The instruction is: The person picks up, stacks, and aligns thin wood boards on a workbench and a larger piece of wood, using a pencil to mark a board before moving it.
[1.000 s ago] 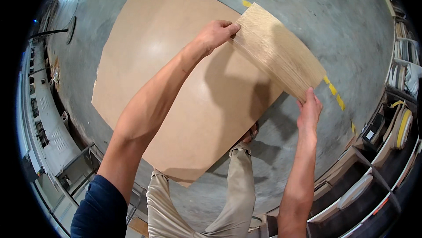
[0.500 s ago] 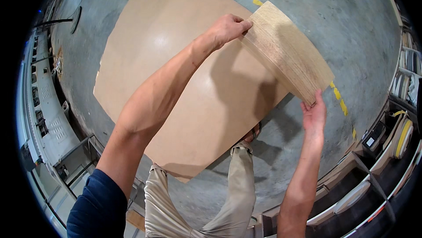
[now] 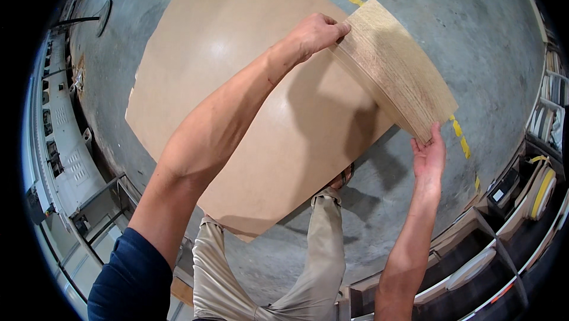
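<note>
A rectangular wood-grain board (image 3: 403,63) is held up at the right, tilted, with its thick side edge toward me. My left hand (image 3: 318,35) pinches its far left corner, thumb on the upper face and fingers curled beneath. Around the near corner my right hand (image 3: 429,154) is closed, thumb along the end and fingertips under the edge. Below lies a large tan sheet (image 3: 219,93), its right edge partly covered by the board. Shadows of my upper body and the board fall across the sheet.
Grey concrete floor (image 3: 468,42) surrounds the sheet, with broken yellow tape (image 3: 460,138) to the right. A shelving rack (image 3: 480,226) with rolls of edging stands at lower right. A long white machine (image 3: 70,149) runs along the left. My feet stand close by the sheet's near edge.
Both hands and the wood-grain board have shifted slightly to the right in the picture. The grip at both corners stays the same.
</note>
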